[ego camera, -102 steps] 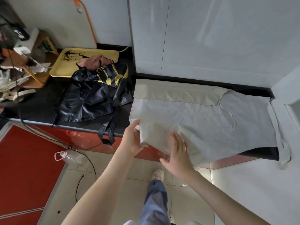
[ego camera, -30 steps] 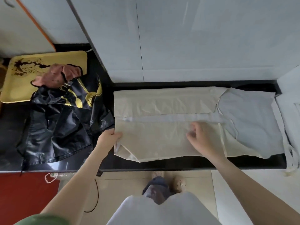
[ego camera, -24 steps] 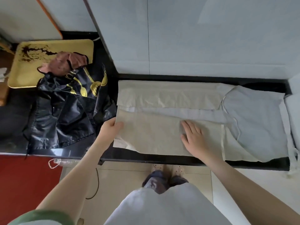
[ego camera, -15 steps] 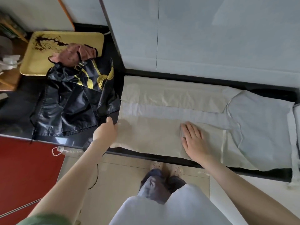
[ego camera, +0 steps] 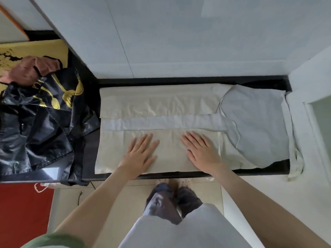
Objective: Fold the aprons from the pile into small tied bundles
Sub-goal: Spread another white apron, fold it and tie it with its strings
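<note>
— What were the hands doing when you looked?

— Both lay flat, palms down, on the cream apron (ego camera: pixel 161 106). I saw the left hand (ego camera: pixel 138 154) with its fingers spread and stretched out, pressing on the near folded flap. It gripped nothing.

— And the other?

— The right hand (ego camera: pixel 201 153) was the same: open wide, fingers fanned a little, flat on that same near flap, just beside the left with a strip of cloth between them. Nothing was pinched or held in either one.

— Where was the apron itself?

— It was spread along the black counter (ego camera: pixel 179 174), with its long sides folded inward: a far flap lay against the wall side, a near flap under the hands, and a pale band showed between them. The bib end (ego camera: pixel 254 122) lay to the right, still unfolded, and a tie strap (ego camera: pixel 295 161) hung over the counter's right edge.

— The rest of the pile?

— I saw a black apron (ego camera: pixel 41 120) with yellow print, crumpled on the left, just beside the cream one. A pinkish cloth (ego camera: pixel 28 70) lay on top of its far end, over a yellow tray (ego camera: pixel 35 49).
</note>
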`<act>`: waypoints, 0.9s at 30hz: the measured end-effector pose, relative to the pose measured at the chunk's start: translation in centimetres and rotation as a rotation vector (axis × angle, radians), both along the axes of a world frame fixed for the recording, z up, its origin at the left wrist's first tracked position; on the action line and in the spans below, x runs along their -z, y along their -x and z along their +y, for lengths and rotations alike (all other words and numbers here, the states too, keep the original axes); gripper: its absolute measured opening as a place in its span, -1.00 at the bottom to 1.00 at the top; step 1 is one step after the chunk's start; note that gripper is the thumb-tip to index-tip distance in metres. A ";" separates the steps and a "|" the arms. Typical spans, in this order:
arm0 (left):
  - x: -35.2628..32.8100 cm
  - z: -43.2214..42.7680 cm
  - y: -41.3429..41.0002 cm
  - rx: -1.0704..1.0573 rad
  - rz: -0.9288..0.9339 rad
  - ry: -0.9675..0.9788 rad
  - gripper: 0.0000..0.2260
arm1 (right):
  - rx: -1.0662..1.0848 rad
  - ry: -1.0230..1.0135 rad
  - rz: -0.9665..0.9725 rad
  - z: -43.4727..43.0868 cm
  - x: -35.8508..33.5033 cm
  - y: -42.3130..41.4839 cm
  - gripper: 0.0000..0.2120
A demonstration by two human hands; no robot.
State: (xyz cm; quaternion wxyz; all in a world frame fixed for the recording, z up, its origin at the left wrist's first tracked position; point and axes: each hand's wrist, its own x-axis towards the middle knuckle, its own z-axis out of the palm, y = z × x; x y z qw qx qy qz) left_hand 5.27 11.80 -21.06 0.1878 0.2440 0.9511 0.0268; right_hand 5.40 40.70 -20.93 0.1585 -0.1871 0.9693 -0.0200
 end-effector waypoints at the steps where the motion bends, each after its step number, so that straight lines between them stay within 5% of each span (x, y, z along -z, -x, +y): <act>1: 0.2 -0.5 -0.1 -0.026 0.006 0.018 -0.47 | -0.010 -0.004 -0.001 0.0 -0.1 0.2 -0.47; 5: 0.1 -0.7 -0.4 -0.037 0.005 0.014 -0.45 | 0.029 0.119 -0.019 1.0 0.0 0.2 -0.48; 11: -2.1 3.6 2.3 -0.156 0.049 -0.027 -0.43 | 0.418 0.195 0.188 4.1 -1.9 0.1 -0.32; 18: -3.8 10.0 8.3 0.182 -0.128 0.184 -0.06 | 0.674 0.069 -0.033 9.0 -3.2 2.3 -0.74; 22: -3.3 10.5 10.3 0.170 -0.226 0.243 0.16 | 0.835 0.147 0.015 13.0 -4.7 4.1 -0.88; 27: -3.7 10.8 10.4 0.151 -0.317 0.254 0.18 | 1.222 0.294 0.169 17.9 -7.5 8.8 -0.66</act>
